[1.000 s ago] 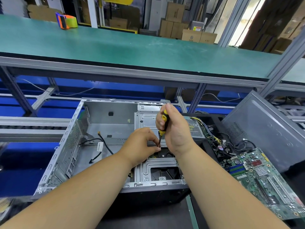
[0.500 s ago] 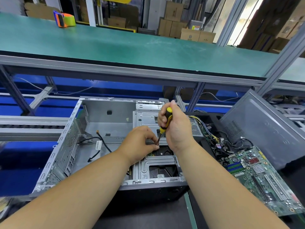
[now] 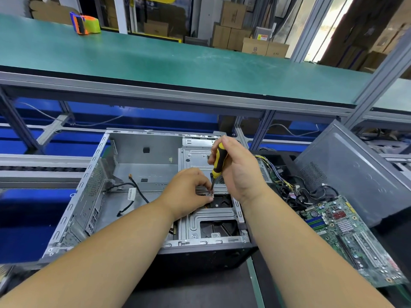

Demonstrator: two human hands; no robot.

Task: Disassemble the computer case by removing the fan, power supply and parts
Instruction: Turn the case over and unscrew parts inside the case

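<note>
An open grey computer case (image 3: 93, 187) lies on its side before me, mostly bare inside, with a loose black cable (image 3: 133, 190) on its floor. My right hand (image 3: 239, 172) grips a yellow-and-black screwdriver (image 3: 219, 161) held upright, its tip down on the silver drive bracket (image 3: 206, 221) at the case's right end. My left hand (image 3: 189, 192) pinches a small metal part right at the screwdriver's tip. A dark drive shows through the bracket's openings.
A green motherboard (image 3: 347, 232) lies on the right, beside a tangle of cables (image 3: 293, 190) and a power supply. A grey side panel (image 3: 355, 172) leans behind it. A green shelf (image 3: 178, 61) runs overhead with an orange-green tape dispenser (image 3: 85, 24).
The screwdriver and both hands stay at the same spot on the bracket; my right hand's grip has shifted slightly on the handle. The view has drifted a little.
</note>
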